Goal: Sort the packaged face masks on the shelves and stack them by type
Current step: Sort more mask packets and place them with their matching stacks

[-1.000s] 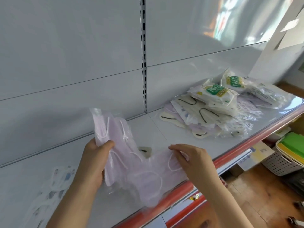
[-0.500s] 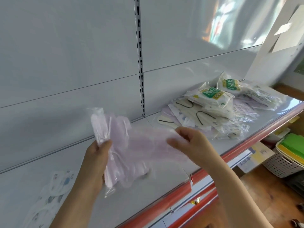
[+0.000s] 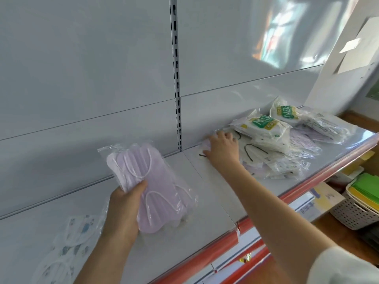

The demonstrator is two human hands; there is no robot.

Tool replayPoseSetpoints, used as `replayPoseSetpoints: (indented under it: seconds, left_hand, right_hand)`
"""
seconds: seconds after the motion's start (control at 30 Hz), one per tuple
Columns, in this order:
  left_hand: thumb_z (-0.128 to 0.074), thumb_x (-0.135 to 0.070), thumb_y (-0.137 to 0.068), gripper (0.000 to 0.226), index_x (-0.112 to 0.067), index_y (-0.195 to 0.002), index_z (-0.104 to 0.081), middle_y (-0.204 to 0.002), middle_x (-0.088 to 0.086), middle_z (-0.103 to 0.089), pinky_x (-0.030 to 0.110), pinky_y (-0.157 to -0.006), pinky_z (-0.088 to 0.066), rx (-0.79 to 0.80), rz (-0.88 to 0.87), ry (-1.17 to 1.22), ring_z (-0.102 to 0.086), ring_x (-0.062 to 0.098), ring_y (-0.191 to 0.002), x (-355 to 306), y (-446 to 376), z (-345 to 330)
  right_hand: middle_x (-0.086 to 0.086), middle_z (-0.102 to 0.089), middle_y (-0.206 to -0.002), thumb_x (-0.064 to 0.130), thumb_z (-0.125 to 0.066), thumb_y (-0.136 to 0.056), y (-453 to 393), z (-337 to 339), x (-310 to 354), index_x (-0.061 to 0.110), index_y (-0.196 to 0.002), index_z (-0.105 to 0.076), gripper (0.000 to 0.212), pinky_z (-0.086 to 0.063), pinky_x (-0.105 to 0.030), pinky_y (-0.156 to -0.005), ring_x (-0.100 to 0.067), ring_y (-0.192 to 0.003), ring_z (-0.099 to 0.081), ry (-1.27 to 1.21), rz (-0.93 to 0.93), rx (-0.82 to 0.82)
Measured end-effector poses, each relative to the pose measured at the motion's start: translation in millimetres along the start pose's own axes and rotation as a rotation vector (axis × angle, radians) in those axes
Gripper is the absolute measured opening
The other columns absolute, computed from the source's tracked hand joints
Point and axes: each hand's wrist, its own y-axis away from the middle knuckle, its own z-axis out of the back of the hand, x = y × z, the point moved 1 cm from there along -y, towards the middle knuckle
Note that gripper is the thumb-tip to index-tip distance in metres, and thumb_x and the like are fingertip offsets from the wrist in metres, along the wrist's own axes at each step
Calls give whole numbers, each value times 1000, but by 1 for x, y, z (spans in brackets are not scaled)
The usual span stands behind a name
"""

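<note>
Head view. My left hand gripped a clear-wrapped pack of lilac pleated masks, thumb curled over its front, held above the white shelf at about 7 o'clock in the frame. My right hand reached to 1 o'clock, fingers spread and fairly straight, resting on a lilac pack at the near edge of the mixed pile of packaged masks; no closed grasp visible. Green-labelled white packs lay on top of that pile. Printed-pattern masks lay on the shelf at 8 o'clock. A white basket sat at 4 o'clock, below the shelf.
</note>
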Motion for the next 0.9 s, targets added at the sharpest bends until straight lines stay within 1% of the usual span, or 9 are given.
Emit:
replayPoseSetpoints:
  seconds: [0.1, 0.27, 0.4, 0.53, 0.6, 0.67, 0.73, 0.8, 0.9]
  left_hand:
    - [-71, -13, -92, 5, -17, -95, -71, -93, 11, -75, 43, -83, -56, 19, 19, -13, -70, 31, -85, 4, 6, 8]
    - [-69, -14, -93, 6, -16, -99, -69, -92, 10, -73, 37, -75, -53, -12, 30, 7, -69, 31, -85, 2, 5, 17]
    - [-59, -11, -99, 17, -7, -113, -68, -98, 13, -75, 36, -73, -53, 137, 93, 119, -71, 30, -87, 4, 2, 12]
    - [-60, -49, -93, 69, -5, -146, -51, -103, 12, -72, 37, -72, -57, 282, 302, 489, -73, 25, -86, 3, -8, 5]
    - [-58, -66, -89, 75, -10, -140, -59, -107, 15, -73, 41, -77, -57, 408, 332, 484, -72, 29, -93, -2, -9, 10]
    - [-61, -53, -93, 52, -10, -123, -70, -109, 18, -76, 45, -81, -55, 422, 279, 280, -74, 33, -98, 1, -11, 13]
    - [-67, -24, -93, 37, -7, -126, -67, -106, 20, -76, 49, -84, -58, 379, 202, 127, -74, 36, -96, 5, -10, 14]
    - [-67, -11, -93, 35, -5, -127, -66, -106, 21, -76, 56, -86, -58, 341, 192, 91, -73, 39, -98, 9, -9, 12]
    - [-65, -5, -93, 28, -7, -121, -68, -105, 18, -77, 46, -71, -61, 342, 198, 79, -75, 34, -93, 8, -8, 16]
  right_hand:
    - [-3, -65, -119, 40, -56, -93, -26, -16, -18, 24, -109, -73, 28, -31, -35, -98, -27, -118, -48, -29, -25, 21]
    - [2, -73, -109, 31, -64, -92, -10, -9, -19, 17, -91, -79, 21, -35, -36, -95, -24, -114, -51, -245, -16, -273]
    - [4, -70, -98, 21, -71, -90, 51, 35, 31, 17, -90, -78, 8, -41, -31, -76, -23, -93, -55, -596, 307, -560]
    - [2, -69, -102, -3, -60, -92, 121, 54, 64, 14, -95, -75, 23, -47, -28, -87, -21, -96, -59, -631, 919, -294]
    - [2, -69, -105, -6, -58, -91, 133, 41, 56, 13, -95, -75, 26, -49, -33, -89, -21, -102, -59, -618, 1003, -97]
    - [4, -68, -112, -5, -56, -92, 137, 31, 45, 15, -98, -75, 28, -52, -35, -89, -15, -108, -60, -644, 941, 58]
    - [8, -68, -117, -2, -55, -94, 134, 26, 34, 19, -105, -74, 30, -52, -33, -92, -9, -112, -61, -661, 835, 112]
    - [11, -67, -119, 11, -56, -98, 124, 25, 19, 23, -113, -70, 24, -52, -33, -94, -8, -112, -61, -604, 662, 27]
    - [5, -67, -117, 26, -63, -95, 102, 29, -17, 22, -113, -69, 19, -51, -38, -91, -20, -109, -62, -368, 271, -202]
